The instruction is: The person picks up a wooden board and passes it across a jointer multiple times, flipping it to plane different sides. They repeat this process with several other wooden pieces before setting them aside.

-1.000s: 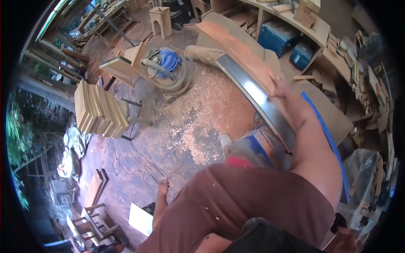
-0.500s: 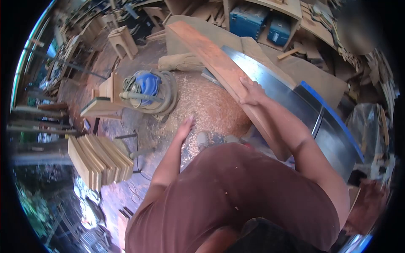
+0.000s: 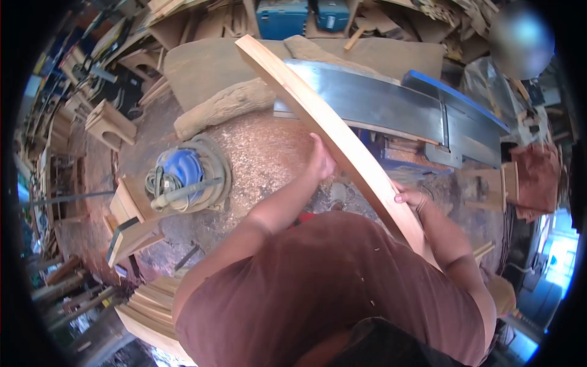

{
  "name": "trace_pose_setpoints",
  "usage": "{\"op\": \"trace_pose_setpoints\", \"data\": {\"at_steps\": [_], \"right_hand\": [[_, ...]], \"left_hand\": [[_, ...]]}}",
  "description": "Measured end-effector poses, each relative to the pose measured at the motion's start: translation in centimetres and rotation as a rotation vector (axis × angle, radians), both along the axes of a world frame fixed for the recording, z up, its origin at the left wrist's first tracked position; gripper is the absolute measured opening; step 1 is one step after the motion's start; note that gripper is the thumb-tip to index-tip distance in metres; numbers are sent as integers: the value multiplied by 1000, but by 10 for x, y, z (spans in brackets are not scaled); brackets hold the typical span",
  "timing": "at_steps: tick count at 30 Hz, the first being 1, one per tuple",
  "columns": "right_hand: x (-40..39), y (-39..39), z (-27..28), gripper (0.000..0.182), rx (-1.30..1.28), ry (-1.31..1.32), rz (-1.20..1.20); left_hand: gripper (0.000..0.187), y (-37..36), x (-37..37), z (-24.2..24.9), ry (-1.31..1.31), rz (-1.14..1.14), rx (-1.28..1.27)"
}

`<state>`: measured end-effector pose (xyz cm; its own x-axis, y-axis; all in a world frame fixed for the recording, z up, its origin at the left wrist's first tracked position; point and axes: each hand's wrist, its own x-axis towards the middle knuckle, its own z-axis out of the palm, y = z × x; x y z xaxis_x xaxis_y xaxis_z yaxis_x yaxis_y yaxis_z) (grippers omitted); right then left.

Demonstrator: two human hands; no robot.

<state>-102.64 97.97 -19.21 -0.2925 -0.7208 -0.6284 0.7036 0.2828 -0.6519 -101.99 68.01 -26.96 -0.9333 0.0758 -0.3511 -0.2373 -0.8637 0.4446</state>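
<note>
A long, slightly curved wooden board (image 3: 348,131) slants across the view from the upper left down to my body. My left hand (image 3: 322,160) presses on its left side, thumb up along the face and the other fingers partly hidden. Lower down, my right hand (image 3: 413,199) grips the right edge with its thumb on the upper face. Behind the board is a jointer with a shiny metal bed (image 3: 367,101) and a blue fence (image 3: 452,98). The far part of the board passes over the left end of that bed.
A blue shop vacuum (image 3: 180,171) with a coiled hose stands left on the shavings-strewn floor (image 3: 257,140). Curved boards (image 3: 153,312) are stacked at lower left. A rough log (image 3: 226,105) lies by the jointer; blue cases (image 3: 281,18) sit on a shelf behind.
My left hand has come up from beside my body onto the board. My right hand has shifted down toward its near end. The board has rolled, showing a paler face, and my view has turned right.
</note>
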Motion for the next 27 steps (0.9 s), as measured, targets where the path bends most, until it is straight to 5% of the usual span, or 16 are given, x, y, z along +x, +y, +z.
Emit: {"op": "trace_pose_setpoints", "data": {"at_steps": [8,10,12,18,20,27], "right_hand": [[65,32,-5,91,179,23,-171],[81,41,7,77,256,239,-116],[98,52,9,68,668,698,0],[108,156,-75,59,686,559,-160],[105,185,-90,63,625,460,-172],[116,246,-95,81,398,23,-279]], "left_hand": [[95,38,26,-10,-155,47,86],[92,51,35,-23,-133,12,109],[89,67,45,-24,-115,-28,127],[77,129,60,-32,-185,37,82],[59,147,61,-30,-391,-97,-231],[37,189,66,-6,-184,-277,-565]]}}
